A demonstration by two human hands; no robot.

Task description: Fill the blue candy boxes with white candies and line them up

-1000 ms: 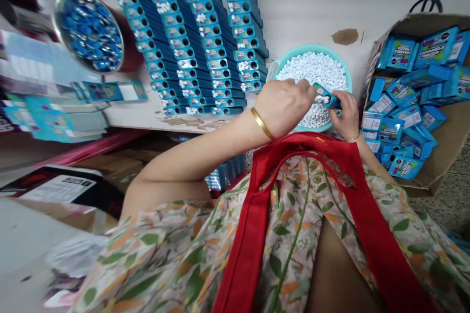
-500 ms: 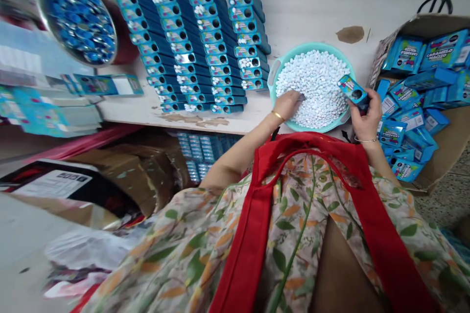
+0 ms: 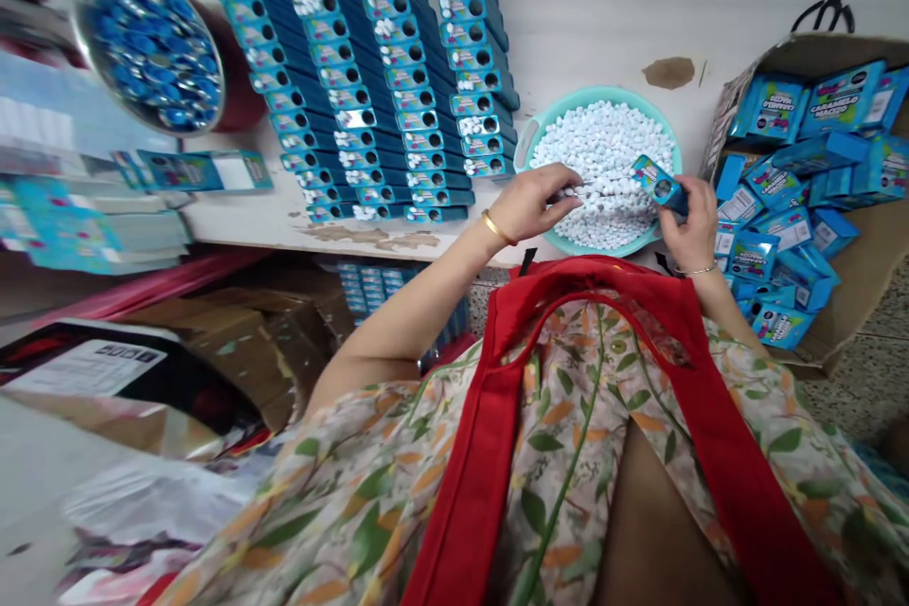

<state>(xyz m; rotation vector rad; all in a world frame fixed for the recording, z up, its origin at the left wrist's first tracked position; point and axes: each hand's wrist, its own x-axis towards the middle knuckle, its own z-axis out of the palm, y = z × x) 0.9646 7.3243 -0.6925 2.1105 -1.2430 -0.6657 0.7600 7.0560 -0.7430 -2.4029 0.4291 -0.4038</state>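
Observation:
A light green plastic basin [image 3: 526, 144] holds a heap of small white candies [image 3: 611, 137]. Over its right side, my right hand [image 3: 692, 222] grips a small blue candy box [image 3: 660, 185], tilted, with a dark round hole in its end facing up. My left hand [image 3: 536, 201] is above the basin's left rim, thumb and fingers closed in a pinch. White bits show at its fingertips, but what it holds there is not clear. Several rows of similar blue boxes [image 3: 418, 99] stand to the left, many with white candies on their ends.
A carton [image 3: 870, 251] of blue boxes stands at the right, with black scissors [image 3: 829, 5] behind it. At the left are a round metal container [image 3: 223, 76] of blue and silver pieces and flat blue packaging [image 3: 185, 170]. Brown cartons [image 3: 234, 350] sit below the table edge.
My left hand has drawn back leftward and up from the candies, toward the basin's rim. My right hand has moved the candy box slightly left, further over the basin.

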